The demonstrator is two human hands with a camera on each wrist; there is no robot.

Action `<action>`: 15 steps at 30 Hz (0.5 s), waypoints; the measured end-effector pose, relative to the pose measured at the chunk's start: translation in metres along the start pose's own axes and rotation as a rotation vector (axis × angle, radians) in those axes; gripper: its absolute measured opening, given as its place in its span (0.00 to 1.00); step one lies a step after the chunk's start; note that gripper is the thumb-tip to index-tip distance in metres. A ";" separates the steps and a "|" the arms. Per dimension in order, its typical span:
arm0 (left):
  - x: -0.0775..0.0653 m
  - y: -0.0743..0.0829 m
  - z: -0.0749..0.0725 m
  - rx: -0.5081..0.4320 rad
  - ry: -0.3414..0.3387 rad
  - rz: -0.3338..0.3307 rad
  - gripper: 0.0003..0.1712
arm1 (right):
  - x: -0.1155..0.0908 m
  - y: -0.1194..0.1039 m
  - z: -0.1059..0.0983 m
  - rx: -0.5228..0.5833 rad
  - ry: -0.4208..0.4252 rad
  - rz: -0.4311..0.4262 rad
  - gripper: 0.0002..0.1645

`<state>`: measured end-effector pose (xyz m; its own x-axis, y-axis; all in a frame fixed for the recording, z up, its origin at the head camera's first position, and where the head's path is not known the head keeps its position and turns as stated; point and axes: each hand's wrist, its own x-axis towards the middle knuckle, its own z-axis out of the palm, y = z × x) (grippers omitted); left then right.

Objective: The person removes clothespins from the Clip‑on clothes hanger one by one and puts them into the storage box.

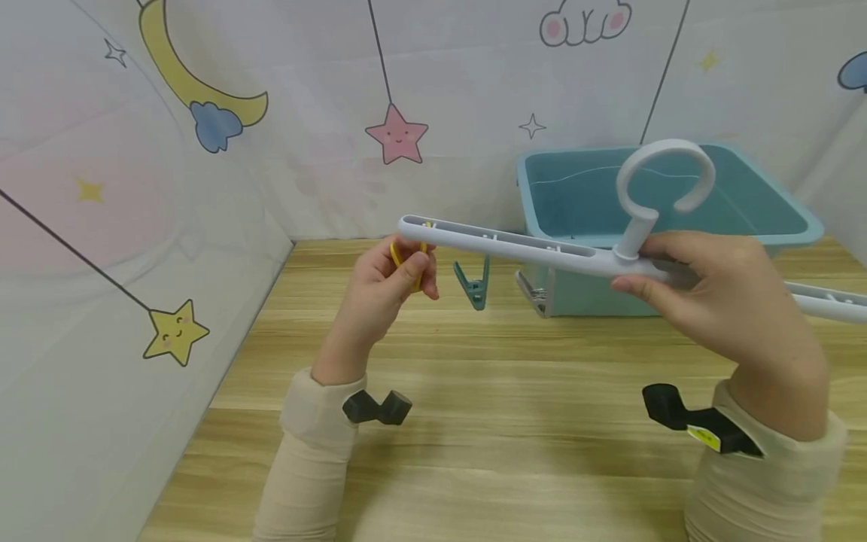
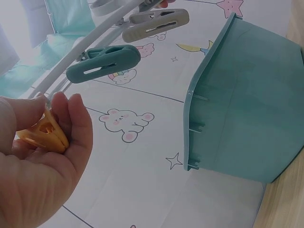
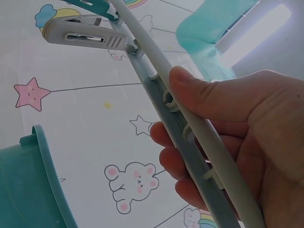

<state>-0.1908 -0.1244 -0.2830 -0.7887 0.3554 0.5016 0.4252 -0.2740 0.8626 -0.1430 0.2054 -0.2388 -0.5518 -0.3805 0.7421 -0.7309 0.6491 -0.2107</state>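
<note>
A white clip hanger (image 1: 515,251) with a round hook (image 1: 667,147) is held up by my right hand (image 1: 738,301), which grips the bar beside the hook's base. My left hand (image 1: 372,282) pinches a yellow clothespin (image 2: 50,133) at the bar's left end, thumb against curled fingers. From the bar hang a teal clothespin (image 2: 111,59), nearest to my left hand, and a grey clothespin (image 3: 85,35) further along. The right wrist view shows the thumb on one side of the slotted bar and the fingers around the other, over several small inner hooks.
Behind the hanger stands a large teal plastic bin (image 1: 596,301) on the wooden table (image 1: 474,452). A white cloth (image 1: 325,173) printed with stars and a moon covers the back and left sides. Each sleeve carries a black wrist mount (image 1: 375,409).
</note>
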 end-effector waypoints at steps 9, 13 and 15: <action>0.000 0.000 0.002 0.055 0.014 0.000 0.24 | -0.001 0.001 -0.001 -0.011 0.000 -0.004 0.42; 0.000 0.000 0.004 0.106 0.033 0.000 0.30 | -0.001 0.001 -0.002 -0.026 -0.008 -0.002 0.42; 0.000 -0.001 0.005 0.134 0.046 0.002 0.29 | -0.001 0.001 -0.003 -0.034 -0.010 -0.001 0.42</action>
<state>-0.1889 -0.1198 -0.2836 -0.8063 0.3123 0.5024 0.4798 -0.1516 0.8642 -0.1417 0.2084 -0.2377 -0.5550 -0.3880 0.7359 -0.7178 0.6705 -0.1878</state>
